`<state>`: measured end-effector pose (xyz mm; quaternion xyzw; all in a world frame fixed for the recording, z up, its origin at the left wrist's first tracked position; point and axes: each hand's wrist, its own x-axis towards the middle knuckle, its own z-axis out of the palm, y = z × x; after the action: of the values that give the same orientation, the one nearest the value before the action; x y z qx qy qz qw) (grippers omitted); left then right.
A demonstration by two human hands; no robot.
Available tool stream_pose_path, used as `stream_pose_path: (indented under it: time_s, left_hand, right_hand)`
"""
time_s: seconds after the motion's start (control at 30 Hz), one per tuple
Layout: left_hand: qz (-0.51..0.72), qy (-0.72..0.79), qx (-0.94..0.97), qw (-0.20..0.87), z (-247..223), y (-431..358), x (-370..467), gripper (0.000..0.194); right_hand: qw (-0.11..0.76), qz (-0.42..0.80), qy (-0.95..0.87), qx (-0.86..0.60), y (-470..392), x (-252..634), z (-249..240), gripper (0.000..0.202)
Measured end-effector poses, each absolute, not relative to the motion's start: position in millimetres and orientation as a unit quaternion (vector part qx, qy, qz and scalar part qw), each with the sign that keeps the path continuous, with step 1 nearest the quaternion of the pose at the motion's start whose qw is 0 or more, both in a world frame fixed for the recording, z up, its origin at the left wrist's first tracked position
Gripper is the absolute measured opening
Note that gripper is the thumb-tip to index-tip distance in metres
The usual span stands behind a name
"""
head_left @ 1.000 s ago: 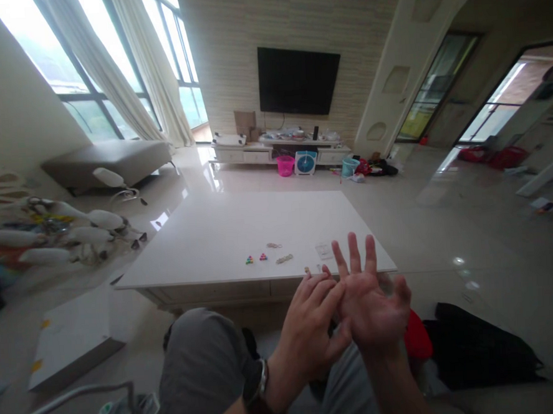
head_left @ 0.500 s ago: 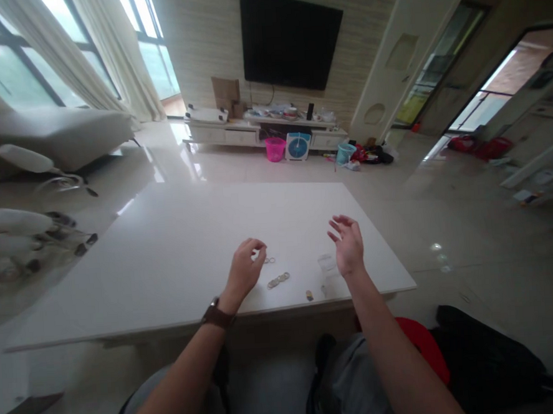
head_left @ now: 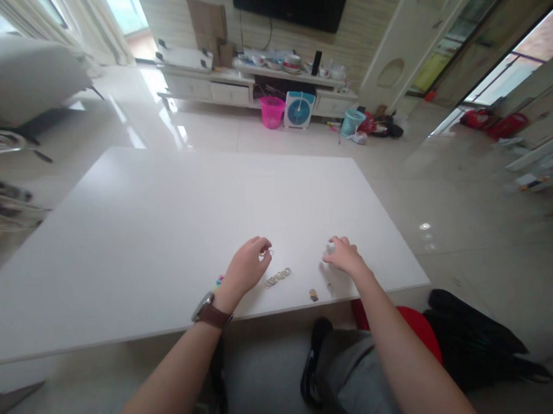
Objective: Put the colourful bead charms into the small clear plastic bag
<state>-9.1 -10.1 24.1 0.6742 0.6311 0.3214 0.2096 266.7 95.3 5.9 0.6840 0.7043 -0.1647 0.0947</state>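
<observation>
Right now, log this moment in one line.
left hand: at thin rings, contact unclear | right hand: at clear item, grip unclear | row of rings: on table

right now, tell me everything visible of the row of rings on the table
The row of rings lies on the white table near its front edge, between the left hand and the right hand. Its small round loops look metallic, silvery to pale gold, and overlap in a slanting line. Neither hand touches it; whether loops interlock is unclear.
</observation>
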Motion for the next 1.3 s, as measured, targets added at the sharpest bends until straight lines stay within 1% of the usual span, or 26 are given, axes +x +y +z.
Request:
stream_pose_path:
  time_s: [0.1, 0.2, 0.37, 0.57, 0.7, 0.83, 1.07, 1.3]
  left_hand:
    - [0.325, 0.626, 0.675, 0.217, 26, -11, -2, 0.013]
    - [0.338, 0.62, 0.671, 0.225, 27, -8, 6, 0.015]
    - [0.352, 0.618, 0.663, 0.231, 26, -1, 19, 0.018]
    - [0.348, 0.605, 0.676, 0.235, 24, 3, 26, 0.016]
    - [0.342, 0.609, 0.677, 0.233, 23, 4, 23, 0.015]
    - [0.336, 0.617, 0.672, 0.232, 22, 5, 20, 0.015]
    - [0.343, 0.62, 0.666, 0.231, 24, 3, 19, 0.017]
    - [0.347, 0.621, 0.664, 0.232, 24, 5, 17, 0.016]
  right_hand:
    - [0.133, -0.166, 0.713, 0.668, 91, 270, -3, 0.046]
    - [0.143, -0.154, 0.721, 0.66, 86, 264, -6, 0.039]
    - [0.138, -0.156, 0.752, 0.626, 66, 233, -6, 0.036]
    - [0.118, -0.14, 0.78, 0.599, 51, 206, -2, 0.034]
    - [0.11, -0.129, 0.782, 0.601, 52, 202, 1, 0.034]
    - [0.121, -0.124, 0.782, 0.598, 51, 202, 2, 0.032]
    - [0.124, -0.114, 0.785, 0.596, 47, 200, 2, 0.037]
    - [0.127, -0.107, 0.789, 0.591, 47, 199, 3, 0.032]
